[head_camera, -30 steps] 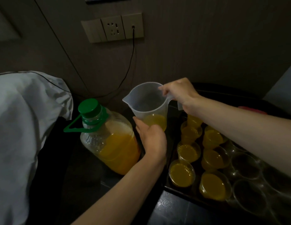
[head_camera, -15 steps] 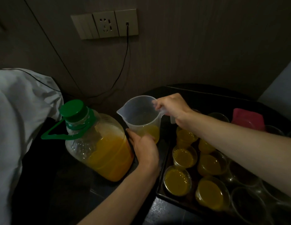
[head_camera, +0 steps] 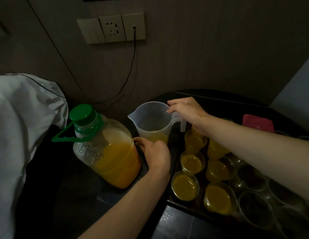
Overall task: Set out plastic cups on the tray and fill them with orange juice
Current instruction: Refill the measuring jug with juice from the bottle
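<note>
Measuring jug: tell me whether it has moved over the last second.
Yes. The measuring jug has come down: its rim was well above the bottle's green cap, now about level with it.

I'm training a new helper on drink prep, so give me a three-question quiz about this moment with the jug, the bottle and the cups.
1. True or false: the big juice bottle has its green cap on.
2. Which hand holds the measuring jug by its handle? A) left hand B) right hand C) neither
3. Fill in: the clear cups on the tray nearest the right forearm are ____.

Key:
1. True.
2. B; the left hand steadies the jug's base.
3. Empty; the filled cups stand at the tray's left side.
</note>
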A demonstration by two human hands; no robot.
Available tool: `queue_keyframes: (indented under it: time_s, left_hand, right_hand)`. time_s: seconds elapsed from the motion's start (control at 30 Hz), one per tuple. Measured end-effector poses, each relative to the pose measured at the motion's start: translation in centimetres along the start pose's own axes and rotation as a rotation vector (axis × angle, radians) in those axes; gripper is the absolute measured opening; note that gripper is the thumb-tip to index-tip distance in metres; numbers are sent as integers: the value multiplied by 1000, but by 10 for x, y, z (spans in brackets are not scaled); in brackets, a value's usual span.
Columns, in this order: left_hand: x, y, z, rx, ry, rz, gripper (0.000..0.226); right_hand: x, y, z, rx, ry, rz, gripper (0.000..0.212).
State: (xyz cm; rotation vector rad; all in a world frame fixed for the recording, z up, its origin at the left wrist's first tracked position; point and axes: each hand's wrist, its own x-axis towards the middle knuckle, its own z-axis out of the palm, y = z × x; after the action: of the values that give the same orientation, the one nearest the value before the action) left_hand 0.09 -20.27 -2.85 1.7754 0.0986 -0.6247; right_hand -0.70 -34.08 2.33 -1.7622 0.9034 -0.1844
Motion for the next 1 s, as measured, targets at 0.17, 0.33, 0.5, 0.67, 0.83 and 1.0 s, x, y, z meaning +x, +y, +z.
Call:
queue_keyframes:
  time_s: [0.17,0.33,0.5,0.67,0.83,1.0]
  left_hand:
    - [-28,5,-5,-4,8,47,76]
    - [-71,31,-26,12,-151,112,83]
    - [-101,37,-63,45,-214,303,57]
    - [-105,17,-121,264,-39,741,26]
    - [-61,2,-166,415,436,927,60]
    - [-32,14,-176,405,352,601,123]
  right_hand:
    - [-23,-20,-14,8,29,-59,58]
    - [-54,-53,-17,-19,1,-189,57]
    - [-84,-90,6,-127,0,-351,49]
    - [-108,-123,48,-380,-18,-529,61]
    - [-123,-144,90,-732,72,-617,66]
    - [-126,-153,109,-975,148,-678,56]
